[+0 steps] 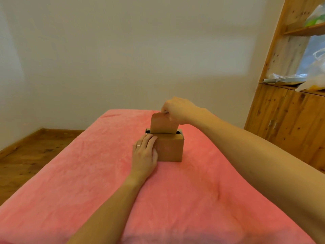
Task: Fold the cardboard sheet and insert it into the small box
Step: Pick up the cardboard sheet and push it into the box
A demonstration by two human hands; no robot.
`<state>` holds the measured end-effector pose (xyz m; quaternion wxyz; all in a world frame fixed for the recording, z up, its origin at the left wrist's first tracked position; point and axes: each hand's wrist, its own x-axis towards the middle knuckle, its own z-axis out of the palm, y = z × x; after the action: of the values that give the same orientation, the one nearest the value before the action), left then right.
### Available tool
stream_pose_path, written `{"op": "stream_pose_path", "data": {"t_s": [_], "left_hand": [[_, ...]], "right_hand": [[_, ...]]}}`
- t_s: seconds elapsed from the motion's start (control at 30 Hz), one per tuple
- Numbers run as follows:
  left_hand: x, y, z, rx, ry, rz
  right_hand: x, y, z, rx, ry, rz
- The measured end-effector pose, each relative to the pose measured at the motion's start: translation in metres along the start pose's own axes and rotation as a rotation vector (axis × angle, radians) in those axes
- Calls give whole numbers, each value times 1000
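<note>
A small brown cardboard box (170,148) stands upright on the pink blanket, its top open. A folded brown cardboard sheet (161,124) sticks up out of the opening, its lower part hidden inside the box. My right hand (177,110) pinches the sheet's top edge from above. My left hand (145,154) lies against the box's left side, fingers curled over its front top corner, holding it steady. A ring shows on one finger of that hand.
The pink blanket (88,173) covers a bed or table that reaches toward the white wall. A wooden floor (26,155) lies to the left. A wooden cabinet (290,117) with shelves and plastic bags (314,74) stands at the right.
</note>
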<state>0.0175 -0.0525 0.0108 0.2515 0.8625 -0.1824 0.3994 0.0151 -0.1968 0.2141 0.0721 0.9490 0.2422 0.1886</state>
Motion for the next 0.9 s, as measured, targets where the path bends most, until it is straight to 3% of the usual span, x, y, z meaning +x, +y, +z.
{"op": "stream_pose_path", "data": {"t_s": [0.9], "left_hand": [[-1,0,1,-11,2,-23]], "right_hand": [[14,2,34,48,-78,65]]}}
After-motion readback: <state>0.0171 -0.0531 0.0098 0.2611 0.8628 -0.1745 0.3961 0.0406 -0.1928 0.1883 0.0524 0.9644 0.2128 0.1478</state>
